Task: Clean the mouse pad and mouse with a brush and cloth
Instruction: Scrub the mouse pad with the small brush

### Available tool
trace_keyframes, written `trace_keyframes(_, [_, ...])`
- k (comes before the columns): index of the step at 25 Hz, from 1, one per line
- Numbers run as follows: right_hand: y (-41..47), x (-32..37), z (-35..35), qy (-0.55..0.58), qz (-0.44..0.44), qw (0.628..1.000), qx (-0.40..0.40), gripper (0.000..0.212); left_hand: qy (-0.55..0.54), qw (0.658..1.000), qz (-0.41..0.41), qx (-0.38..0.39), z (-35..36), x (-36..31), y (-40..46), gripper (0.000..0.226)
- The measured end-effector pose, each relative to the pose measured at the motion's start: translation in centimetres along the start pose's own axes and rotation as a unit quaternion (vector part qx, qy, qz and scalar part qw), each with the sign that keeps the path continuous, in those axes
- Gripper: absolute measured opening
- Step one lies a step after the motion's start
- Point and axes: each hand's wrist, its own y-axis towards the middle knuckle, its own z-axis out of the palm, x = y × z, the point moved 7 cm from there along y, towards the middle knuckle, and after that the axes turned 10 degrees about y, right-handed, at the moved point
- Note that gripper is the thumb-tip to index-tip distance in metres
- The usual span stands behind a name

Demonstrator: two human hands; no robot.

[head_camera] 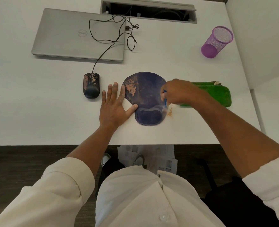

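— Counts first?
— One mouse pad (145,95), mid-desk; one mouse (91,85) left of it; one brush (165,102); one green cloth (217,95) to the right.
— Hands?
— Left hand (115,105) lies flat, fingers spread, thumb touching the pad's left edge. Right hand (176,92) curls round the brush at the pad's right edge, bristles down.

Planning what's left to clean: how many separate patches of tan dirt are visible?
3: one on the mouse, one on the mouse pad's upper left, one on the desk beside the pad's lower right edge. The right hand may hide more.
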Motion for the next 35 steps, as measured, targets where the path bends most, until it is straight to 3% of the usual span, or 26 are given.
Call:
trace_keyframes(3, [-0.1, 1.0, -0.1, 0.131, -0.04, 0.99, -0.011, 0.02, -0.004, 1.0, 0.001, 0.0, 0.0, 0.0, 0.0, 0.098])
trace_keyframes(6, [-0.5, 0.5, 1.2, 0.037, -0.008, 0.999, 0.0, 0.023, -0.001, 1.0, 0.0, -0.002, -0.1, 0.0, 0.0, 0.098])
trace_keyframes(8, [-0.3, -0.5, 0.0, 0.006, 0.012, 0.998, -0.058, 0.021, -0.002, 1.0, 0.001, -0.001, 0.0, -0.1, 0.0, 0.098])
trace_keyframes(12, [0.3, 0.1, -1.6, 0.168, -0.016, 0.974, -0.154, 0.019, -0.006, 1.0, 0.002, -0.002, -0.1, 0.0, 0.0, 0.099])
trace_keyframes(15, [1.3, 0.0, 0.1, 0.094, 0.016, 0.995, -0.041, 0.006, -0.006, 1.0, 0.002, -0.006, 0.0, 0.0, -0.1, 0.099])
trace_keyframes(17, [1.7, -0.7, 0.0, 0.04, 0.036, 0.998, 0.014, 0.013, -0.007, 1.0, -0.001, -0.007, 0.0, 0.0, 0.0, 0.099])
trace_keyframes(21, [2.0, 1.1, -2.4, 0.15, -0.022, 0.984, -0.09, 0.012, -0.007, 1.0, 0.001, -0.01, -0.1, 0.0, 0.0, 0.1])
trace_keyframes(24, [2.5, 0.9, 0.2, 0.047, -0.006, 0.998, 0.03, 0.011, -0.009, 1.0, 0.002, -0.009, -0.1, -0.1, -0.1, 0.099])
trace_keyframes(26, [2.5, -0.1, 0.6, 0.055, 0.027, 0.995, 0.085, 0.008, -0.012, 1.0, -0.001, -0.011, -0.2, 0.0, 0.0, 0.099])
trace_keyframes(30, [2.5, -0.6, -2.8, 0.136, 0.015, 0.986, -0.091, 0.012, -0.007, 1.0, -0.002, -0.003, -0.1, 0.0, -0.1, 0.098])
trace_keyframes(31, [2.4, -0.8, -2.8, 0.14, 0.014, 0.986, -0.088, 0.014, -0.007, 1.0, -0.001, -0.003, -0.2, -0.1, 0.0, 0.098])
trace_keyframes(35, [1.3, -2.8, -0.5, 0.104, 0.058, 0.99, 0.082, 0.015, -0.009, 1.0, -0.002, -0.004, -0.2, 0.0, -0.1, 0.099])
